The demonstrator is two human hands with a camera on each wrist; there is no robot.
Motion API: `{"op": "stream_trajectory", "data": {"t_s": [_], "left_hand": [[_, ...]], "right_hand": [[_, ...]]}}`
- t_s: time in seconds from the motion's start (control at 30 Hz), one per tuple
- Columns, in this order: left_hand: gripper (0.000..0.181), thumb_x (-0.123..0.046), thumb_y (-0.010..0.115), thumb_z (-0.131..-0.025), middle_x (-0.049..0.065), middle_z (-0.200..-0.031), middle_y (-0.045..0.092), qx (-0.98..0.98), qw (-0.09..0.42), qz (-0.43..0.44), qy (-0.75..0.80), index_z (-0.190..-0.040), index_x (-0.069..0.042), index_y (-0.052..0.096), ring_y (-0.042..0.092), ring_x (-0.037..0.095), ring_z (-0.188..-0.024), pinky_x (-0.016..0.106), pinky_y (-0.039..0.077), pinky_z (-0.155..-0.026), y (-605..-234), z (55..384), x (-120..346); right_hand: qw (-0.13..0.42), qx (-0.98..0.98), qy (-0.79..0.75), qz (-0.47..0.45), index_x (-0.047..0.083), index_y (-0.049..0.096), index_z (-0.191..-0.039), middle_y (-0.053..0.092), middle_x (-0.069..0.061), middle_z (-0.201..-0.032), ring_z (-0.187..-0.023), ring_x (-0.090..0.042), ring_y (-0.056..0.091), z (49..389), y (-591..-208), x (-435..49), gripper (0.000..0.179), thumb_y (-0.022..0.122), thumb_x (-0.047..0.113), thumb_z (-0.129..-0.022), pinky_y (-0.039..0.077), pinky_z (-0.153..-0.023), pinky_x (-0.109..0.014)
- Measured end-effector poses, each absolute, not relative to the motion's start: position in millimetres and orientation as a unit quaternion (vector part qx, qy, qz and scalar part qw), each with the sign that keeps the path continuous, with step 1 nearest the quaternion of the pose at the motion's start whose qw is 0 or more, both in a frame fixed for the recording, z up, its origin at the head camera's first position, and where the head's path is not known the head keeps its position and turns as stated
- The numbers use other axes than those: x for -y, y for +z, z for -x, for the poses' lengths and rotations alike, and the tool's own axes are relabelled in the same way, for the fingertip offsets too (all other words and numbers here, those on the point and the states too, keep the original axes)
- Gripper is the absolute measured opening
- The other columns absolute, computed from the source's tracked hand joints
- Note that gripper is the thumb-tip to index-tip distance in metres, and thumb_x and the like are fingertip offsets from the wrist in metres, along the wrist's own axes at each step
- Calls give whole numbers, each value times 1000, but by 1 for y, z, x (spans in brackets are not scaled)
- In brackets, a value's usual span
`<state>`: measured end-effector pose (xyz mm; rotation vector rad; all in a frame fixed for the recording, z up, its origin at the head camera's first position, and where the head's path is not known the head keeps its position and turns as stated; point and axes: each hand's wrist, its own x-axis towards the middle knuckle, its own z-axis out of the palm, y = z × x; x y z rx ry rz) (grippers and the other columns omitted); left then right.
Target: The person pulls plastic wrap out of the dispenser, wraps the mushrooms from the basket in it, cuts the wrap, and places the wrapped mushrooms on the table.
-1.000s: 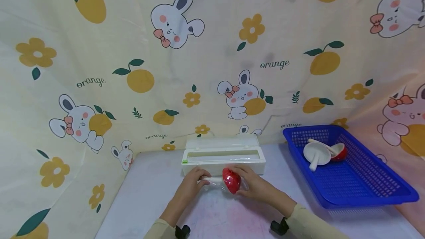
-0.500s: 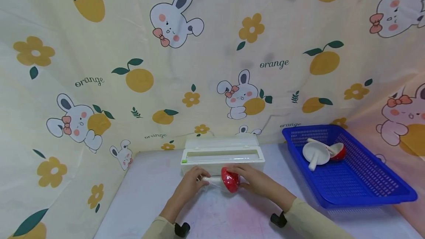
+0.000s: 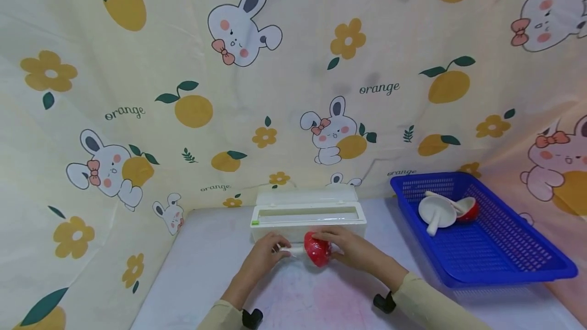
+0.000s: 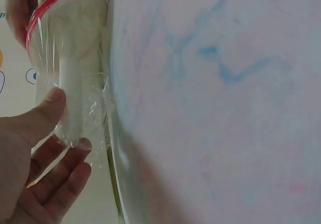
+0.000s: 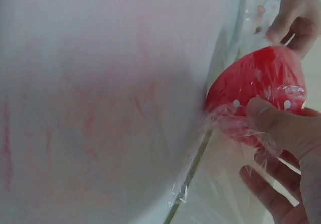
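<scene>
Between the hands, just in front of the white box, is a toy mushroom (image 3: 317, 249) wrapped in clear cling film. Its cap is glossy red with white dots. A white stem (image 4: 71, 88) points to the left hand. The left hand (image 3: 265, 254) pinches the stem's end and the film, thumb on one side and fingertips on the other. The right hand (image 3: 353, 251) grips the cap from the right. In the right wrist view its thumb presses the film-covered red cap (image 5: 263, 73), with loose film bunched beneath.
Behind the hands stands a white cling film dispenser (image 3: 308, 233), its lid (image 3: 306, 196) raised. To the right sits a blue basket (image 3: 486, 264) holding white mushroom-like pieces (image 3: 437, 211), one with a red cap. A patterned cloth (image 3: 284, 80) hangs behind the table.
The mushroom has shifted slightly left and its red cap has turned a little in the right hand. The right fingers have changed position on the cap; the left hand stays on the stem.
</scene>
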<state>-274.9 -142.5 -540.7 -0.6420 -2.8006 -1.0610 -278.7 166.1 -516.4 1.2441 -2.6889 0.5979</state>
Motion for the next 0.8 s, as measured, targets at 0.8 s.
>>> {"op": "stream_trajectory", "data": {"t_s": [0.8], "left_hand": [[6,-13,76,-101,-4,-100,67,918,139,124,-351,-104,-18,73,67,12,-88,30,57,-74,-543,259,174]], "right_hand": [[31,895,223,-385,29,58,-154,55,0,-154,-144,-25,47,273,-512,-146,66,85,35,-94,49,-113,-55]]}}
